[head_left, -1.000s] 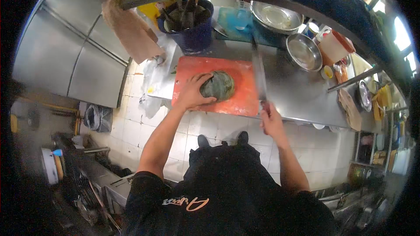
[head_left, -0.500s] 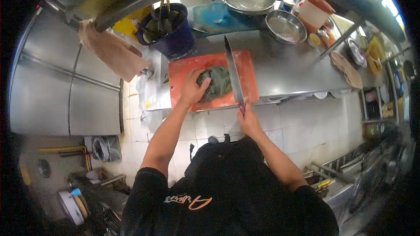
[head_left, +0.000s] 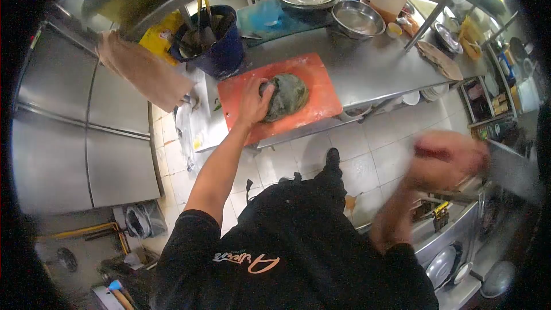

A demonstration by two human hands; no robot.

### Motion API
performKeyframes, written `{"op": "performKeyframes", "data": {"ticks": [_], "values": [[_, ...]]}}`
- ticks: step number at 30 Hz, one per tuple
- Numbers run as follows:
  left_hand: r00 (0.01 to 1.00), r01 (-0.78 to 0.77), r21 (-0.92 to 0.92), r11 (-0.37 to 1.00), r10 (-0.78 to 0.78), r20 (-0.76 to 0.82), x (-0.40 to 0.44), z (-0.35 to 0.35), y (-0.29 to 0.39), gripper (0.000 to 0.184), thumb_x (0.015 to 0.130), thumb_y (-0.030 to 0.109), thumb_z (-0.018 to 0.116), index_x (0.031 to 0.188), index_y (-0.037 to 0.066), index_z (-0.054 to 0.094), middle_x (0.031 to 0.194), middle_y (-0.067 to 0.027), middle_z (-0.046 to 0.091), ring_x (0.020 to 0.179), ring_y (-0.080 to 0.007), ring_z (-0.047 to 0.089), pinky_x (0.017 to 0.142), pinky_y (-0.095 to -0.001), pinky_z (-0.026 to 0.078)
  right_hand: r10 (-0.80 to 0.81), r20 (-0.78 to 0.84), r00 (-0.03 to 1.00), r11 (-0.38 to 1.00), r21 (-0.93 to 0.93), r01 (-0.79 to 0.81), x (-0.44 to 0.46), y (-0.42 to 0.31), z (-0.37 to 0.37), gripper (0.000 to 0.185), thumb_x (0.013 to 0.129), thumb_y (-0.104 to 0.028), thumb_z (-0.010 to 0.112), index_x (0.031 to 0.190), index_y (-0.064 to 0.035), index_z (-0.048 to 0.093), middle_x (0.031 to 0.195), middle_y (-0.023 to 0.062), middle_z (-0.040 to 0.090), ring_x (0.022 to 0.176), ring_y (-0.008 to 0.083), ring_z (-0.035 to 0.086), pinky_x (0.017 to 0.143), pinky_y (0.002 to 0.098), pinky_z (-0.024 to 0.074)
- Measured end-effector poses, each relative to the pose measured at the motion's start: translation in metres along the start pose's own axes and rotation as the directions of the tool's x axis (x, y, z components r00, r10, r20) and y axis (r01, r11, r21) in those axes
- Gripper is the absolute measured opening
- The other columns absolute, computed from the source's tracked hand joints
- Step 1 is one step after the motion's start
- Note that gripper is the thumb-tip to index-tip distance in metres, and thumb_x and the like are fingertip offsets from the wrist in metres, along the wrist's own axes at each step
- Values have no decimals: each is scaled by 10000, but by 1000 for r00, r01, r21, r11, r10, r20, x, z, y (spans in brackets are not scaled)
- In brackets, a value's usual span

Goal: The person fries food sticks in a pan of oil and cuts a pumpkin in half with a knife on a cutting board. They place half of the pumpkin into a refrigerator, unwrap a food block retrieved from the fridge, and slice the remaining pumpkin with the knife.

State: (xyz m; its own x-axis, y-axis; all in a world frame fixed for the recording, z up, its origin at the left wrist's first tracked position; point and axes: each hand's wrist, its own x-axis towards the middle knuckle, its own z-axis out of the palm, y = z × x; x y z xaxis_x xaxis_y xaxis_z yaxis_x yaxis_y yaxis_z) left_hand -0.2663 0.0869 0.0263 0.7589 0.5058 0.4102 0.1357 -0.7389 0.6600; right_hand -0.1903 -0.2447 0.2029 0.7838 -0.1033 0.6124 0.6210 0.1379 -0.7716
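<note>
A rounded dark green leafy bundle (head_left: 288, 96) lies on the orange cutting board (head_left: 321, 89), which rests on the steel counter. My left hand (head_left: 254, 102) is on the bundle's left side, its thumb over the top and its fingers curled around the edge. Away from the board, at the right, my right hand (head_left: 450, 159) is closed round the handle of a large knife (head_left: 513, 173). Motion blurs both this hand and the wide blade, which points right.
Behind the board are a dark blue bucket (head_left: 225, 51) of utensils, a blue cutting board (head_left: 295, 24) and two steel bowls (head_left: 358, 20). A brown cloth (head_left: 140, 69) hangs at the left. Pans (head_left: 442, 267) stand at the lower right.
My right hand has swung the knife away from the board, far to the right. My left hand has stayed on the bundle. The view has shifted and turned, and the board now looks tilted.
</note>
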Motion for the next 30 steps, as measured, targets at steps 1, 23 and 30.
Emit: {"op": "performKeyframes", "data": {"ticks": [1, 23, 30], "values": [[999, 37, 11, 999, -37, 9, 0, 1, 1, 362, 857, 336, 527, 1005, 6, 552, 1042, -211, 548, 1027, -392, 489, 941, -440, 361, 145, 257, 955, 945, -321, -57, -45, 50, 17, 264, 883, -243, 468, 1027, -25, 504, 830, 166, 497, 678, 296, 495, 605, 366, 453], [950, 264, 198, 944, -220, -221, -9, 32, 41, 577, 708, 372, 690, 1111, 0, 512, 1098, -217, 521, 1060, -375, 483, 927, -428, 381, 848, 505, -162, 465, -855, -230, -51, 162, 25, 364, 863, -235, 533, 1126, -1, 441, 738, 235, 589, 664, 392, 594, 608, 461, 460], [972, 236, -9, 972, -236, -13, -49, 3, 31, 964, 534, 309, 817, 1316, 18, 333, 1253, -217, 442, 1175, -367, 433, 1011, -416, 334, 551, 800, 239, 835, -524, -171, -62, 162, 21, 297, 878, -202, 516, 1117, -34, 465, 796, 235, 590, 746, 388, 601, 645, 445, 461]]}}
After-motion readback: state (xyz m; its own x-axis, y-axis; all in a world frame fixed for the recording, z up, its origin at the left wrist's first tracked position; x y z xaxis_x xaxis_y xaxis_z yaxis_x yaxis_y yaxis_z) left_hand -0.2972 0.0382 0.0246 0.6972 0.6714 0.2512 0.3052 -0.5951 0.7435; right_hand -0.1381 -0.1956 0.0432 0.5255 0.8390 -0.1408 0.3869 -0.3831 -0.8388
